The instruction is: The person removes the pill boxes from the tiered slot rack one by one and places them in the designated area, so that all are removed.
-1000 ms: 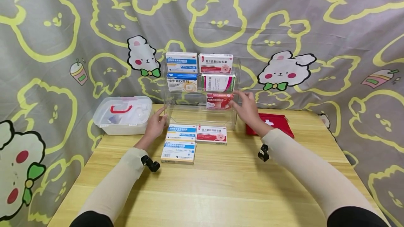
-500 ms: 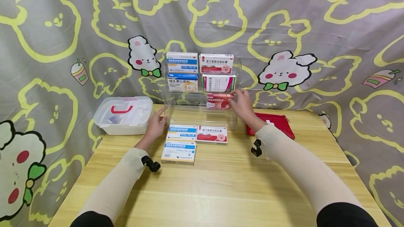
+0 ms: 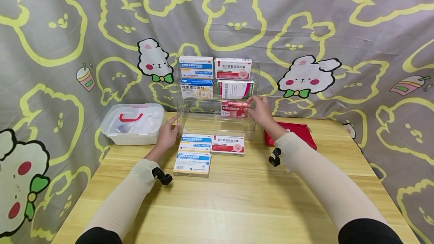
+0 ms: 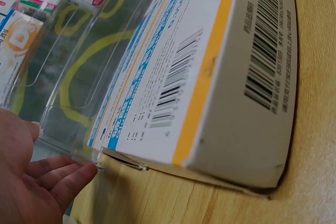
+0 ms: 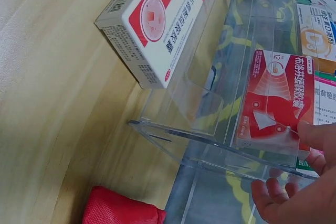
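Observation:
A clear plastic display rack point(image 3: 217, 126) stands upright on the table, its tiers holding medicine boxes. My left hand point(image 3: 167, 135) grips the rack's left side edge, thumb to the front and fingers along the outside in the left wrist view. At the rack's right side, my right hand point(image 3: 260, 112) pinches the right end of a red medicine box point(image 3: 234, 109) on the third tier. Its thumb lies on the box's front in the right wrist view. Above are a vitamin D box point(image 3: 196, 89), a white and magenta box point(image 3: 234, 89), a blue and white box point(image 3: 196, 67) and a red and white box point(image 3: 232, 69).
Before the rack lie a blue and white box point(image 3: 191, 163), another like it point(image 3: 195, 142) and a red and white box point(image 3: 227, 144). A translucent case point(image 3: 132, 125) with a red handle stands left; a red pouch point(image 3: 301, 134) lies right. A patterned curtain point(image 3: 305, 3) hangs behind.
My right hand has moved slightly left and its fingers have come onto the red box, which has shifted a little left on its tier. My left hand stays at the rack's side.

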Demonstrator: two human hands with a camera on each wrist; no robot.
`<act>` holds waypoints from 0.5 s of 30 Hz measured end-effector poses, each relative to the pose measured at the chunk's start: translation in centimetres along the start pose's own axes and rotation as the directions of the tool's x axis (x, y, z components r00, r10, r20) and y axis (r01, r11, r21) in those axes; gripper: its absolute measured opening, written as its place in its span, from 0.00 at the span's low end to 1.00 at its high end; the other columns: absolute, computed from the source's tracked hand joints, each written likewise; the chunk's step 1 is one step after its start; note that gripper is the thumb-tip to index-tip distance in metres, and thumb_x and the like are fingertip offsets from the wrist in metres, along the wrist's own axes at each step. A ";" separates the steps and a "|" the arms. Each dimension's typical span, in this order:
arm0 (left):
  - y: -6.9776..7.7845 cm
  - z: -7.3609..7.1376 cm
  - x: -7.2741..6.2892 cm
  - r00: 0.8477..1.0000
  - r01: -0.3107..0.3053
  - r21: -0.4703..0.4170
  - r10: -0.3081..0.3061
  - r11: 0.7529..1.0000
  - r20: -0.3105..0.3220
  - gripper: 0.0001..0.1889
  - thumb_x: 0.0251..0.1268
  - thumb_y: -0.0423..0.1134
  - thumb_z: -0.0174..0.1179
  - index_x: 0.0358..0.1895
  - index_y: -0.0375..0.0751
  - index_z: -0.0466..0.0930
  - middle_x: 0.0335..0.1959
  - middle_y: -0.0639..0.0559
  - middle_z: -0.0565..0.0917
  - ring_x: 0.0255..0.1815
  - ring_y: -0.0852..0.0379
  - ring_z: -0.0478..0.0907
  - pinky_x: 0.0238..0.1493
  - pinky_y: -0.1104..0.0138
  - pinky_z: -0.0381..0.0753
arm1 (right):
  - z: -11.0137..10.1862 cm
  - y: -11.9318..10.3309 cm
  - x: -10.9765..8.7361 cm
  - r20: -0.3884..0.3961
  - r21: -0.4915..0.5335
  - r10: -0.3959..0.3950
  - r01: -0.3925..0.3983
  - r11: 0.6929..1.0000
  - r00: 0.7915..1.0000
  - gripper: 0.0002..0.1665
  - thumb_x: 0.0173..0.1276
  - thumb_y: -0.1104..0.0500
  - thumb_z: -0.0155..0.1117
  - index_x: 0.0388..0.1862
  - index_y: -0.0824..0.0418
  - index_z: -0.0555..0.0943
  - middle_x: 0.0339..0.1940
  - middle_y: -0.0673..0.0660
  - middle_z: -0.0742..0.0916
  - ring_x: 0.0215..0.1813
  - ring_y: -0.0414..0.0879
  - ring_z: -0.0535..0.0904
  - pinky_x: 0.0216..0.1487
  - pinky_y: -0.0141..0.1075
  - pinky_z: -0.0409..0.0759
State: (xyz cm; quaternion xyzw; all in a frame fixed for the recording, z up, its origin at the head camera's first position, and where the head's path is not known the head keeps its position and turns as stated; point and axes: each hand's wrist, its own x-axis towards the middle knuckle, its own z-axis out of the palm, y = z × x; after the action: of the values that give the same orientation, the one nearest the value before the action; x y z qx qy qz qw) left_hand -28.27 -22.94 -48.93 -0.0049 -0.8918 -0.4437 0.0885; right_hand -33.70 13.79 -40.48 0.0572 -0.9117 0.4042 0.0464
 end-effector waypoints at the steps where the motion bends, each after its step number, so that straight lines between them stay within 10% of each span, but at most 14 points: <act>1: 0.0 0.0 0.0 1.000 0.001 0.000 -0.001 1.000 0.001 0.27 0.84 0.38 0.51 0.81 0.50 0.63 0.58 0.31 0.83 0.44 0.42 0.86 0.41 0.58 0.84 | 0.0 0.0 0.0 0.005 -0.004 0.001 -0.001 1.000 1.000 0.14 0.73 0.58 0.70 0.53 0.60 0.79 0.70 0.68 0.68 0.73 0.65 0.66 0.68 0.59 0.70; 15: 0.0 0.0 -0.1 1.000 0.000 0.002 0.000 1.000 0.003 0.27 0.84 0.38 0.50 0.81 0.51 0.62 0.60 0.32 0.82 0.46 0.42 0.86 0.42 0.56 0.85 | 0.0 0.6 0.2 -0.023 0.006 -0.045 0.045 0.999 0.999 0.16 0.71 0.57 0.72 0.54 0.63 0.85 0.67 0.68 0.75 0.72 0.62 0.64 0.71 0.58 0.66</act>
State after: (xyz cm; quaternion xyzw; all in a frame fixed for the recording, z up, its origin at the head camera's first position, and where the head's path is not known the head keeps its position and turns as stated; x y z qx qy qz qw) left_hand -28.15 -22.93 -48.93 -0.0054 -0.8924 -0.4427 0.0873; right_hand -33.97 14.16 -40.86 0.0733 -0.9082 0.4069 0.0657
